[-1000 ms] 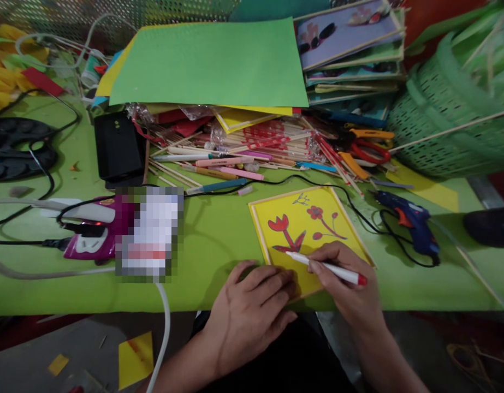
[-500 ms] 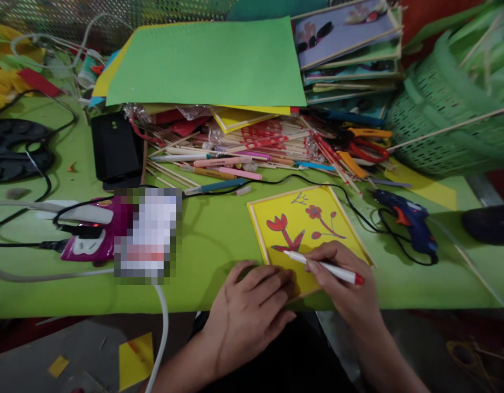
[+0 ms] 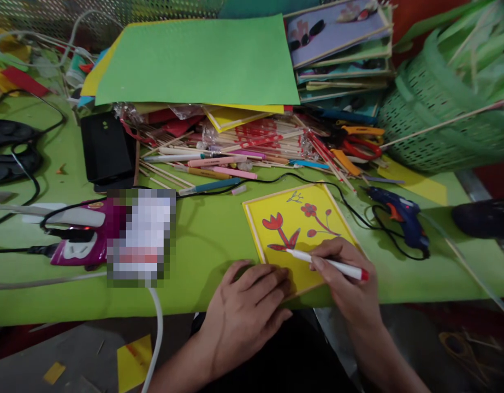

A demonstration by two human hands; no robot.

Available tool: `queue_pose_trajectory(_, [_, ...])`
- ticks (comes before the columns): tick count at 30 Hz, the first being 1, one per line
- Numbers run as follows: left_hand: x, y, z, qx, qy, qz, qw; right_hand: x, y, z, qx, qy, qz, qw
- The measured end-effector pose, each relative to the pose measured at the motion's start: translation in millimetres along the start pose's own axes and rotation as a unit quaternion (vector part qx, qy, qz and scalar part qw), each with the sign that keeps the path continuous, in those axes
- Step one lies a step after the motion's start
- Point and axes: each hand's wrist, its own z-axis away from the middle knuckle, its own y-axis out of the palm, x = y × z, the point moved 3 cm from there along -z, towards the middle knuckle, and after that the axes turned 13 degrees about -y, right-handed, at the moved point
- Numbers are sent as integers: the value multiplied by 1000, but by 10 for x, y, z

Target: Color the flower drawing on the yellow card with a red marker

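My right hand (image 3: 352, 278) grips a white marker (image 3: 327, 263) with a red end, its tip at the lower left leaf of a red tulip drawing (image 3: 279, 232). The drawing is on a yellow card (image 3: 303, 267) edged with thin wooden sticks. A red round flower (image 3: 309, 210) with a curved stem and a small outlined sprig are drawn on it too. My left hand (image 3: 249, 308) lies across the card's lower left corner, fingers stretched out and slightly bent, holding nothing.
A glue gun (image 3: 399, 213) with a black cord lies right of the card. Behind are markers, wooden sticks, scissors (image 3: 362, 144), and green paper (image 3: 194, 63). A green basket (image 3: 432, 109) stands at right. Left are a purple power strip (image 3: 82, 240), a blurred-out device (image 3: 143, 234) and a black tray (image 3: 108, 150).
The marker tip has shifted slightly right along the tulip's lower leaf. My left hand stays on the card. The whole view has shifted a little.
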Motion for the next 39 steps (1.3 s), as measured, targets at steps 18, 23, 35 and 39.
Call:
queue_pose_trajectory(18, [0, 5, 2, 3, 0, -4, 1000, 38, 32, -3, 26, -5, 35, 999])
queue_pose_trajectory(23, [1, 8, 16, -2, -7, 8, 1000, 26, 7, 29, 4, -4, 37, 999])
queue_pose_trajectory(35, [-1, -4, -1, -6, 2, -5, 1000, 12, 4, 18, -17, -21, 19, 999])
queue_pose_trajectory(39, [-2, 7, 5, -4, 0, -10, 1000, -7, 5, 13, 0, -16, 27, 1000])
